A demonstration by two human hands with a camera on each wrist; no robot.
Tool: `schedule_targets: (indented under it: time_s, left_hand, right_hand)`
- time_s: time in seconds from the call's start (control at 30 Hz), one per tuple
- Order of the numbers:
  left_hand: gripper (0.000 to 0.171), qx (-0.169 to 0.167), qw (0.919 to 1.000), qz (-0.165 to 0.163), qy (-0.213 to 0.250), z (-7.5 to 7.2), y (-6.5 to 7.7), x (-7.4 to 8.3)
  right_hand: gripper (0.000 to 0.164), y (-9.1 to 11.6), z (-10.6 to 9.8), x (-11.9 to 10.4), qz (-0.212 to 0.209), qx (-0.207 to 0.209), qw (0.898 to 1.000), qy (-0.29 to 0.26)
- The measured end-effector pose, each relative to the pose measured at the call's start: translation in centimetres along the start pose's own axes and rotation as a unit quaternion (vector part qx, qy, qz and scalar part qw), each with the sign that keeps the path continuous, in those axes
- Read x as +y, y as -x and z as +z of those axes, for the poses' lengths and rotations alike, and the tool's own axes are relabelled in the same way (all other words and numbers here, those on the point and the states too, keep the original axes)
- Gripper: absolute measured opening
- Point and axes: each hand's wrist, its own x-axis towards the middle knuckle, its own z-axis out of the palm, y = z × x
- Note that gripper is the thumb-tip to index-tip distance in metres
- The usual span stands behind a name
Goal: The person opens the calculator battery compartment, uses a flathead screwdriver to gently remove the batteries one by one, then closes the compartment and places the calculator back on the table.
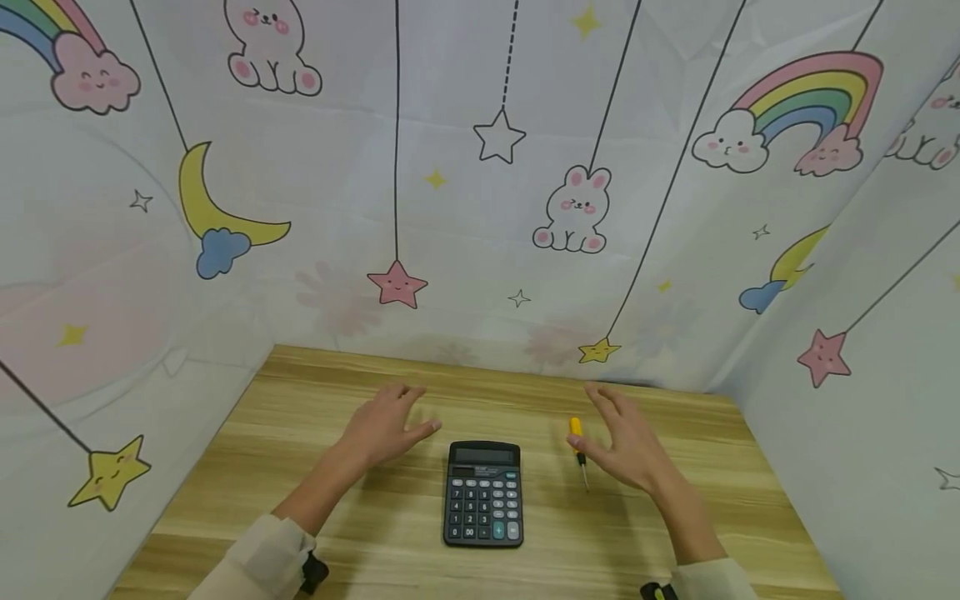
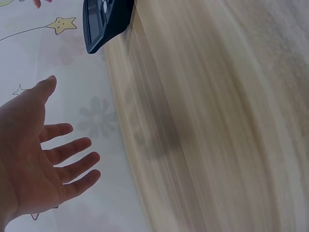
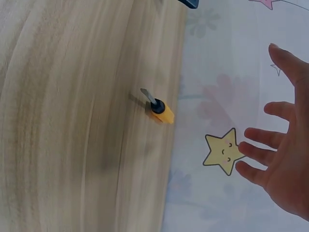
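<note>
A black calculator (image 1: pixel 483 493) lies flat on the wooden table, its display end pointing at the back wall. To its right is a small flathead screwdriver (image 1: pixel 577 442) with a yellow and black handle, its metal tip toward the person. My left hand (image 1: pixel 384 427) hovers to the left of the calculator, fingers spread and holding nothing. Beside the screwdriver, my right hand (image 1: pixel 628 440) is held above the table, also without anything in it; its thumb overlaps the handle in the head view. Both wrist views show relaxed, parted fingers, with the screwdriver (image 3: pixel 161 111) apart from the right hand.
The wood-grain table (image 1: pixel 300 467) ends at a white cloth backdrop (image 1: pixel 465 208) printed with stars, rabbits and rainbows. More cloth closes off the left and right sides. A dark band with a device (image 1: pixel 314 572) sits at the left wrist, another (image 1: pixel 658 591) at the right.
</note>
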Motion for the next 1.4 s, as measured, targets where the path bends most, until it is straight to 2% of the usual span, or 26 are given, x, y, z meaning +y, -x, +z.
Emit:
schedule_targets:
  time_s: [0.2,0.7,1.0,1.2,1.4]
  left_hand:
    - [0.074,-0.008,0.9999,-0.005,0.012,0.4,0.1,0.0]
    - [0.069,-0.036,0.9978,-0.007,0.056,1.3,0.3,0.2]
    - [0.063,-0.064,0.9920,0.013,0.107,1.2,0.2,0.2]
    - [0.061,-0.077,0.9894,0.031,0.120,1.8,0.0,0.2]
    - [0.060,-0.092,0.9862,0.034,0.134,2.4,0.0,0.5]
  right_hand:
    - [0.089,0.2,0.4,-0.5,0.018,-0.022,0.999,-0.027]
    - [0.087,0.0,1.7,-0.9,0.018,-0.028,0.998,-0.046]
    - [0.081,-0.2,2.6,-1.6,0.016,-0.022,0.998,-0.064]
    - [0.076,-0.3,3.4,-1.7,0.011,-0.025,0.997,-0.069]
    - [0.076,-0.4,4.3,-1.8,0.008,-0.033,0.996,-0.082]
